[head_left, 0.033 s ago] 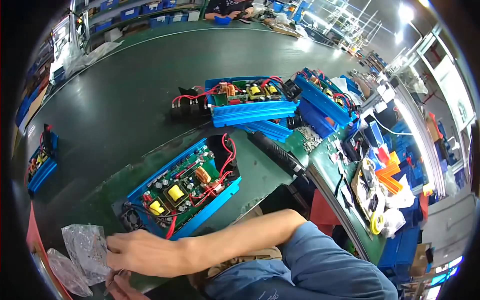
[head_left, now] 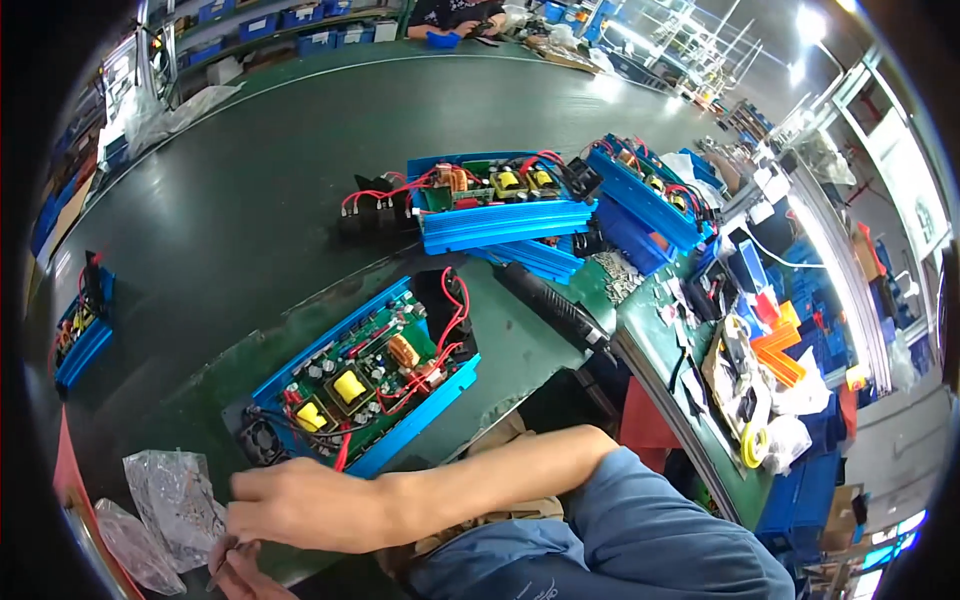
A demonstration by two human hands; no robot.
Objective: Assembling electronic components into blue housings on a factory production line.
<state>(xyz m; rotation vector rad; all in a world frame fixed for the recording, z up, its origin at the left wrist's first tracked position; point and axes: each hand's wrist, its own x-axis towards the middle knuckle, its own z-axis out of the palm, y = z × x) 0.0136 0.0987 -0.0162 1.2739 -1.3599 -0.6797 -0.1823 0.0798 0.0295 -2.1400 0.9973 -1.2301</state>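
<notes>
My right hand (head_left: 305, 508) reaches across my body to the lower left, its fingers curled and a little blurred. What it may hold is hidden. Just below it, my left hand (head_left: 248, 578) shows only in part, fingers pinched together against the right hand's fingers; anything between them is too small to make out. A clear plastic bag (head_left: 172, 505) with small pieces in it lies beside both hands, and a second clear bag (head_left: 135, 545) is next to it. Above my right wrist rests an open blue-cased circuit board unit (head_left: 365, 375) with red wires, yellow transformers and a black fan (head_left: 258, 440).
More blue-cased units (head_left: 510, 228) are stacked toward the back, one leaning over a blue bin (head_left: 640, 240). A black power screwdriver (head_left: 550, 305) lies nearby, beside small metal parts (head_left: 620, 278). Another unit (head_left: 85, 335) stands far left. A person (head_left: 455, 20) sits across the table.
My right hand has shifted slightly right, away from the plastic bag. My left hand stays near the same place, and the blue-cased units have not moved.
</notes>
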